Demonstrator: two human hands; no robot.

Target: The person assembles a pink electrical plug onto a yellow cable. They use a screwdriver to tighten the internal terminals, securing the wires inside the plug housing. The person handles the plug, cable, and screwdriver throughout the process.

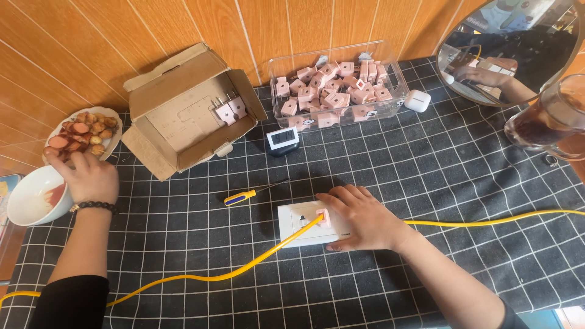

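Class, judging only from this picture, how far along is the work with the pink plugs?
Done: two pink plugs lie in the cardboard box. In hand: the right hand rests on the white socket plate, where one pink plug on the yellow cable is pushed in; the left hand reaches the snack plate. Left: the clear tub is full of plugs.

Two hands are in view: the left hand (pixel 88 176) and the right hand (pixel 359 218). On the desk (pixel 426 164) there is one white socket plate (pixel 298 222) with one pink plug (pixel 323 217) in it, one yellow cable (pixel 201 277) and one screwdriver (pixel 250 195). One cardboard box (pixel 183 113) holds two pink plugs (pixel 230 109). One clear tub (pixel 338 85) holds too many pink plugs to count. There are also one small clock (pixel 283 139), one white earbud case (pixel 417 100), one plate of food (pixel 82 131), one white bowl (pixel 36 195), one round mirror (pixel 512 49) and one glass mug (pixel 548 119).
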